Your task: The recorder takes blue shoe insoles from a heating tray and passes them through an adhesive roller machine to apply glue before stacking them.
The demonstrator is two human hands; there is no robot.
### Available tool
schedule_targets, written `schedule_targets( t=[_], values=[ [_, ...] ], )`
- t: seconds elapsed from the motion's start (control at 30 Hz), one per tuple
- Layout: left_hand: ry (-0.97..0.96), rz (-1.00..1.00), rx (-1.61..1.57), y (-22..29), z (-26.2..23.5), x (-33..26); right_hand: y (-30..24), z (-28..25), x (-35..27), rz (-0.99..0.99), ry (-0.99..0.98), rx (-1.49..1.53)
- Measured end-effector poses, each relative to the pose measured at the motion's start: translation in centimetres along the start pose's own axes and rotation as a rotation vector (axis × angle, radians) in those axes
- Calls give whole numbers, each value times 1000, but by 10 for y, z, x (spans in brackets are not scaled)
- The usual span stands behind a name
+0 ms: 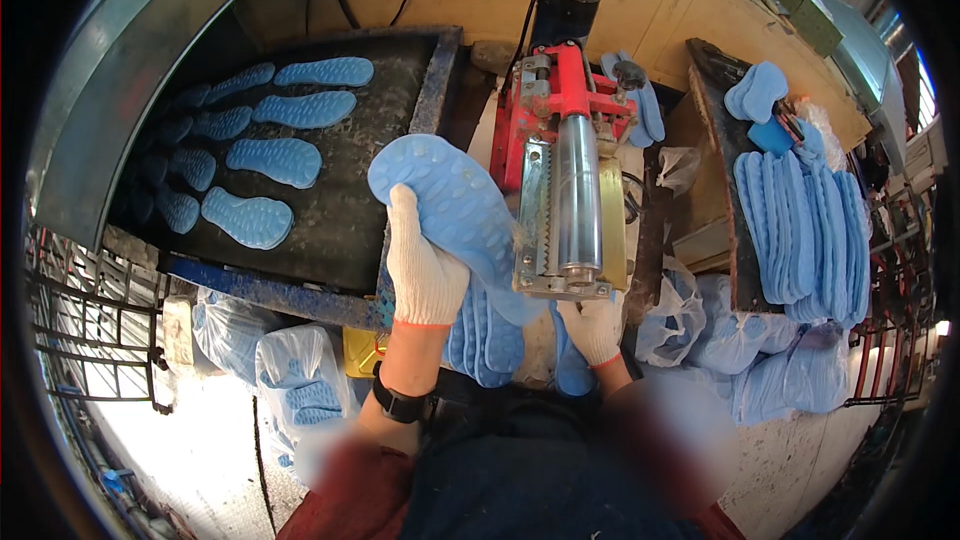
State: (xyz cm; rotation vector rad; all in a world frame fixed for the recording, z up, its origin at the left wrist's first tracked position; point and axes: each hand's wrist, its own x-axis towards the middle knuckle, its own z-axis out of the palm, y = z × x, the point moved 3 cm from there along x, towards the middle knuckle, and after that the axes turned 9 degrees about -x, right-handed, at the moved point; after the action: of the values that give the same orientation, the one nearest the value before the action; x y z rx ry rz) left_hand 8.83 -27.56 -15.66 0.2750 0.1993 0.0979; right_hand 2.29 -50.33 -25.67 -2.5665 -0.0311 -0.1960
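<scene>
My left hand (428, 265), in a white knit glove, grips a blue dimpled shoe sole (440, 190), the thumb lying across its face. That sole is tilted up, its lower end beside the metal plate of a red roller machine (515, 130). Below the shiny roller (578, 200), my gloved right hand (598, 328) sits at the machine's near end, its fingers mostly hidden. A blue sole (570, 360) lies right beside that hand; whether the hand touches it is unclear. Several stacked blue soles (487, 340) stand between my forearms.
On the left, a dark conveyor belt (350, 160) carries rows of blue soles (275, 160). A dark board (740, 260) at right bears packed rows of soles (800, 230). Plastic bags of soles (300, 375) stand below on both sides. A black motor (566, 10) tops the machine.
</scene>
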Motion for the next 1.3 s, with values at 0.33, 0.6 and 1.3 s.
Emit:
schedule_targets(
  t=[0.33, 0.6, 1.3],
  values=[
    [-114, 102, 366, -24, 5, -9, 4, 4, -4, 27, -24, 68],
    [41, -6, 178, 2, -9, -11, -3, -4, 0, -195, 123, 0],
    [-842, 204, 1041, 37, 20, -73, -107, -16, -26, -185, -839, 1166]
  ],
)
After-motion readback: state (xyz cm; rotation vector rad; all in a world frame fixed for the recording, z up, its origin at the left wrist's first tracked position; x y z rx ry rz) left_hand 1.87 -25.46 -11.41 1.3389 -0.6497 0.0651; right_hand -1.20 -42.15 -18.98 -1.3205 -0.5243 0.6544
